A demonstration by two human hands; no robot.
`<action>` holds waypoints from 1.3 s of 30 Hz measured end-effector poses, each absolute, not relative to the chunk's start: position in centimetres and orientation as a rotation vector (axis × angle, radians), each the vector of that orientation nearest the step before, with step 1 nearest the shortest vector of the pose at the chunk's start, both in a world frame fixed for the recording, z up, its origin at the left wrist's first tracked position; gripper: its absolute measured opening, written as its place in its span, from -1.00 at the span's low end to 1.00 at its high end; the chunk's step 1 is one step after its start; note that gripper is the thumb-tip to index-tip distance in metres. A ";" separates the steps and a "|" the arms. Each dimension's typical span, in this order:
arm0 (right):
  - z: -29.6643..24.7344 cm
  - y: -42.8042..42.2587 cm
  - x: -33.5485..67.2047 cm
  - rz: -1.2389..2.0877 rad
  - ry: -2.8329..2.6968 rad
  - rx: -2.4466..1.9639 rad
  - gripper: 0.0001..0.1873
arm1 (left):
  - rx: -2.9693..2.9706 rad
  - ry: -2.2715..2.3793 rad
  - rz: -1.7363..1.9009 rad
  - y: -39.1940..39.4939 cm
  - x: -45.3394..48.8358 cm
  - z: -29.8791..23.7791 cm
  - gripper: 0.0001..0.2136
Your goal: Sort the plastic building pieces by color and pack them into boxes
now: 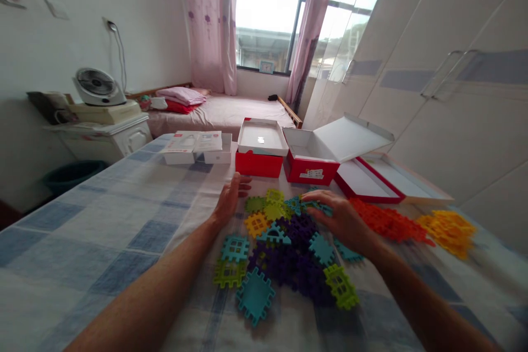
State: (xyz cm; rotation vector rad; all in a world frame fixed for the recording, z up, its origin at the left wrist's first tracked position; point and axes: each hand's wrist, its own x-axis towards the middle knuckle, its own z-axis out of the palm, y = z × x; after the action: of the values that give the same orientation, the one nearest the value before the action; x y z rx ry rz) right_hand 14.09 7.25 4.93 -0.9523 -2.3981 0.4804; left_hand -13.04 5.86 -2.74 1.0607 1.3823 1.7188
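My left hand [230, 198] stands on its edge on the cloth at the left of the pile, fingers stretched out and holding nothing. Beside it are lime green interlocking plastic blocks [274, 210] and an orange window-shaped block [256, 224]. My right hand [339, 219] reaches over teal blocks [293, 205] at the pile's far right, its fingers apart; whether the fingertips touch them I cannot tell. Dark purple blocks [297, 264] make up the middle. Nearer me lie a large teal block [255, 294] and a green window block [341, 286].
Red-orange blocks [390, 221] and yellow blocks [447, 231] are heaped at the right. Behind stand a red box [258, 165] with a white tray on top, an open red box [311, 170], shallow lids [369, 184] and a white carton [218, 155]. A checked cloth [124, 253] covers the table.
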 end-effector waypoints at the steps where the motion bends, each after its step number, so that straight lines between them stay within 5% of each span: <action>1: 4.9 6.7 12.2 0.507 -2.468 -0.880 -0.75 | 1.063 1.386 1.716 5.8 -13.0 -2.7 -0.34; 5: 4.1 5.1 6.4 0.277 -2.746 -0.876 -0.78 | 1.068 1.400 1.705 5.8 -13.0 -2.7 -0.35; 11: 3.0 3.8 3.1 -0.100 -2.874 -1.054 -0.54 | 1.076 1.407 1.697 5.7 -13.1 -2.8 -0.32; 15: 2.7 4.5 3.0 0.031 -2.852 -1.105 -0.51 | 1.093 1.410 1.700 5.7 -13.2 -3.0 -0.34; 22: 3.6 7.4 6.2 0.439 -2.528 -1.194 -0.88 | 1.185 1.464 1.679 5.8 -13.1 -2.8 -0.35; 29: 4.9 9.5 10.4 0.626 -2.186 -1.253 -0.81 | 1.722 1.449 1.518 4.4 -11.9 -1.8 -0.78; 33: 4.5 9.0 9.6 0.834 -2.272 -1.148 -0.77 | 2.139 1.525 1.246 4.6 -11.8 -2.6 -0.82; 39: 3.2 6.8 5.3 0.457 -2.658 -1.199 -0.79 | 1.932 1.771 1.300 5.4 -12.7 -3.5 -0.80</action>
State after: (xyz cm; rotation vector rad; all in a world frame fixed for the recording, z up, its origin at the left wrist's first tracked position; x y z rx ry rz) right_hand 5.35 6.84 3.25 -1.1994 -2.6580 0.4574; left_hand -12.69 5.39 -3.55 1.9317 1.7707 1.2996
